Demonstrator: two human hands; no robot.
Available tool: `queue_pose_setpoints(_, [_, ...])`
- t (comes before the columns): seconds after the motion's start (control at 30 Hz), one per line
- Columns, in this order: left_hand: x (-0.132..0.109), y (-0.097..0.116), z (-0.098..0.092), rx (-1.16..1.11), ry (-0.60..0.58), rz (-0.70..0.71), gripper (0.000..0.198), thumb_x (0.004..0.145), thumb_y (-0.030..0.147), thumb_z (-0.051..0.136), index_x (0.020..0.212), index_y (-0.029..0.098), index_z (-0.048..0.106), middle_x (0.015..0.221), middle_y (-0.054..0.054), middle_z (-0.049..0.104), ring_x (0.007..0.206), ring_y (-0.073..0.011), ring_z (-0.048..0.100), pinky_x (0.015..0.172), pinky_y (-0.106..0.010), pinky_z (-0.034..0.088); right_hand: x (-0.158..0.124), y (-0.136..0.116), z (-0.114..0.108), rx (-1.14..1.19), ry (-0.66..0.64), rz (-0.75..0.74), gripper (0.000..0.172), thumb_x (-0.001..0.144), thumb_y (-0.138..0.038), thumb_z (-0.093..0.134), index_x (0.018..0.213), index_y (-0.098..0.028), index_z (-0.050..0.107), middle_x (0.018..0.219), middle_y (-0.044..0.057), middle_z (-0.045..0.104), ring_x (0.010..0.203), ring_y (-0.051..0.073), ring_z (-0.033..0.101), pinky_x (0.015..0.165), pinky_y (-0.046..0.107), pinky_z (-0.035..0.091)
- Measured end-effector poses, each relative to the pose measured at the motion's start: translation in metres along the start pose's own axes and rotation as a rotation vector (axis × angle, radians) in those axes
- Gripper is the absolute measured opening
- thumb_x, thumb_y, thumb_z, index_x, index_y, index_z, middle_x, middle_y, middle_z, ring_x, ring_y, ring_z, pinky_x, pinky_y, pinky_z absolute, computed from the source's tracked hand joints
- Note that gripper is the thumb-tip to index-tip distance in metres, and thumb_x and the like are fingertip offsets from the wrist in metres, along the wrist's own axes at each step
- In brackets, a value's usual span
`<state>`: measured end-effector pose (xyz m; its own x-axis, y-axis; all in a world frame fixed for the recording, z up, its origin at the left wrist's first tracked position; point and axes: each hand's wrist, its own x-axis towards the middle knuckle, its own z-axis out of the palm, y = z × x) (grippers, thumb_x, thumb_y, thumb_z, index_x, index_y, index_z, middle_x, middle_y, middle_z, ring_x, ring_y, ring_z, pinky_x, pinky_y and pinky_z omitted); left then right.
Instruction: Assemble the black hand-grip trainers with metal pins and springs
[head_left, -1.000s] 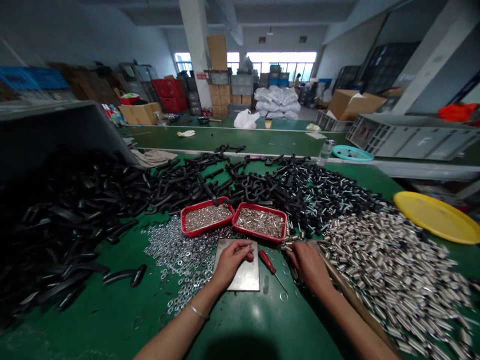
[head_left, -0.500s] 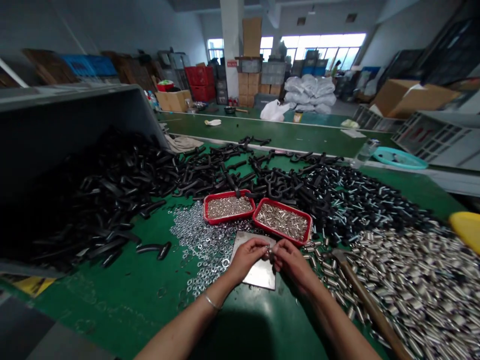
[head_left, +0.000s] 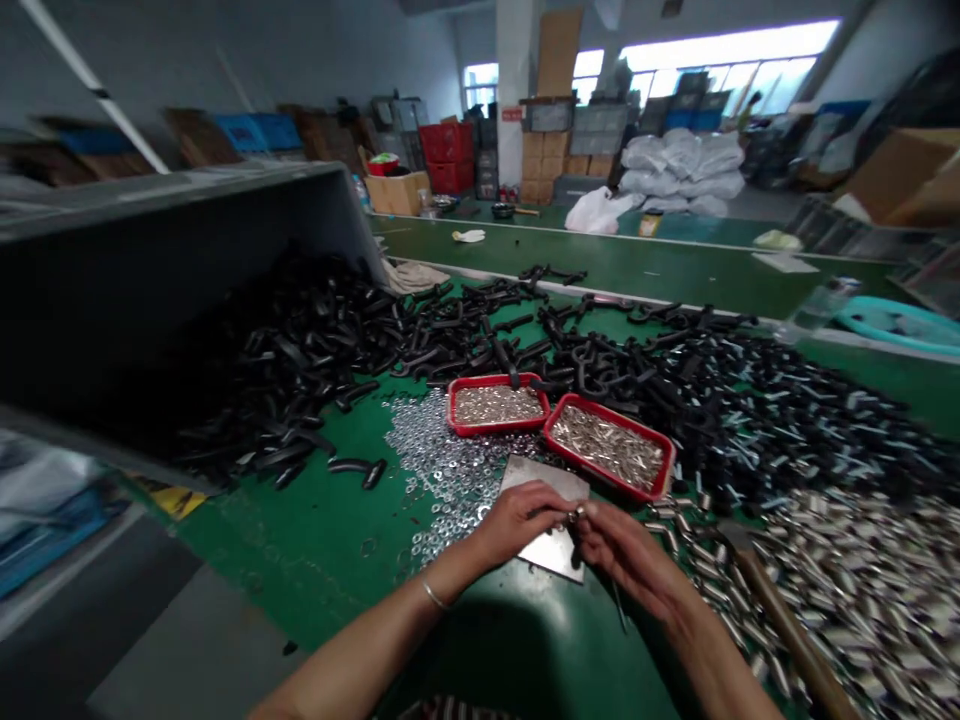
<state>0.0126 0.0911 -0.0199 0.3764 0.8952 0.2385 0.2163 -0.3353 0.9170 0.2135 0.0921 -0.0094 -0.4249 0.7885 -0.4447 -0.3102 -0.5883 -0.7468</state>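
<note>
My left hand point(head_left: 517, 522) and my right hand point(head_left: 626, 556) meet over a small metal plate point(head_left: 546, 480) on the green table point(head_left: 322, 530). Both pinch a small silver part point(head_left: 576, 516) between their fingertips. Just beyond the hands stand two red trays point(head_left: 496, 404) point(head_left: 609, 444) filled with small silver pieces. A heap of loose silver washers point(head_left: 442, 470) lies left of the plate. A wooden handle point(head_left: 787, 625) lies to the right of my right forearm.
A large pile of black curved parts point(head_left: 315, 350) covers the table's left and back. Several silver cylinders point(head_left: 870, 590) are heaped at right. A grey bin wall point(head_left: 172, 260) stands at left. A turquoise dish point(head_left: 900, 322) sits far right. Boxes and crates fill the background.
My hands came together from apart and now pinch a small silver part between them. The view has swung left, so the yellow dish and the screwdriver are out of sight.
</note>
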Motion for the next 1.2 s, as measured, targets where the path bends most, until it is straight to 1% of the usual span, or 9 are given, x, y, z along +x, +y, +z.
queue_pose_setpoints(0.23, [-0.041,0.008,-0.042,0.453,-0.025,0.075,0.036,0.098,0.017,0.044,0.13,0.023,0.06,0.119,-0.008,0.068,0.112,-0.0201,0.061,0.099,-0.033,0.048,0.006,-0.001,-0.001,-0.522,0.099,-0.301,0.032,0.087,-0.05,0.067,0.105,-0.023,0.064,0.079,0.001,0.064,0.072,0.019,0.061,0.071,0.033,0.051])
queue_pose_setpoints(0.4, [-0.113,-0.02,-0.156,0.924,0.402,-0.278,0.047,0.089,0.011,0.038,0.13,0.02,0.06,0.132,-0.012,0.061,0.123,-0.0263,0.055,0.109,-0.046,0.038,-0.003,-0.013,-0.001,-0.649,0.236,-0.448,0.032,0.089,-0.049,0.064,0.107,-0.023,0.062,0.098,0.006,0.069,0.079,0.021,0.066,0.077,0.036,0.054])
queue_pose_setpoints(0.5, [-0.142,-0.052,-0.222,1.072,0.265,-0.414,0.045,0.088,0.02,0.041,0.128,0.021,0.061,0.135,-0.013,0.06,0.128,-0.032,0.052,0.109,-0.049,0.036,-0.001,-0.01,0.002,-0.445,0.225,-0.433,0.031,0.09,-0.048,0.064,0.107,-0.023,0.058,0.094,0.005,0.071,0.076,0.019,0.068,0.077,0.038,0.056])
queue_pose_setpoints(0.6, [-0.148,-0.063,-0.249,1.04,0.15,-0.371,0.035,0.089,0.032,0.044,0.114,0.021,0.066,0.125,-0.013,0.066,0.127,-0.0346,0.053,0.111,-0.052,0.033,0.004,-0.005,0.008,-0.32,0.251,-0.409,0.035,0.083,-0.046,0.073,0.103,-0.023,0.058,0.091,0.004,0.071,0.076,0.019,0.069,0.08,0.039,0.056])
queue_pose_setpoints(0.7, [-0.13,-0.043,-0.233,0.853,0.304,-0.347,0.033,0.086,0.039,0.052,0.11,0.018,0.062,0.118,-0.014,0.066,0.122,-0.0336,0.056,0.11,-0.051,0.036,0.006,-0.002,0.015,-0.288,0.252,-0.401,0.036,0.078,-0.042,0.079,0.099,-0.022,0.058,0.091,0.004,0.07,0.077,0.018,0.068,0.077,0.036,0.056])
queue_pose_setpoints(0.8, [-0.095,-0.011,-0.184,0.434,0.448,-0.364,0.053,0.084,0.039,0.06,0.131,0.02,0.047,0.116,-0.009,0.063,0.103,-0.0255,0.063,0.094,-0.042,0.05,0.002,0.001,0.022,-0.307,0.274,-0.408,0.035,0.077,-0.042,0.08,0.096,-0.021,0.06,0.089,0.003,0.07,0.073,0.017,0.068,0.073,0.033,0.056])
queue_pose_setpoints(0.97, [-0.037,0.014,-0.077,-0.227,0.066,-0.33,0.045,0.082,0.024,0.057,0.126,0.023,0.05,0.091,-0.002,0.062,0.07,-0.014,0.06,0.064,-0.026,0.049,-0.003,0.011,0.034,-0.243,0.343,-0.4,0.037,0.078,-0.044,0.078,0.099,-0.021,0.058,0.087,0.003,0.071,0.075,0.02,0.071,0.073,0.035,0.058])
queue_pose_setpoints(1.07, [-0.013,0.008,-0.03,-0.344,0.074,-0.39,0.04,0.078,0.019,0.057,0.117,0.02,0.05,0.072,0.003,0.057,0.061,-0.0127,0.057,0.057,-0.023,0.045,-0.003,0.017,0.043,-0.193,0.374,-0.453,0.034,0.079,-0.043,0.077,0.098,-0.022,0.058,0.09,0.003,0.071,0.08,0.02,0.071,0.074,0.035,0.058])
queue_pose_setpoints(1.2, [0.002,0.002,-0.001,-0.416,0.162,-0.49,0.04,0.074,0.018,0.057,0.113,0.019,0.047,0.062,0.006,0.055,0.053,-0.0119,0.053,0.052,-0.021,0.041,0.001,0.025,0.052,-0.164,0.416,-0.526,0.029,0.083,-0.041,0.073,0.099,-0.022,0.058,0.091,0.002,0.07,0.081,0.018,0.069,0.076,0.032,0.056])
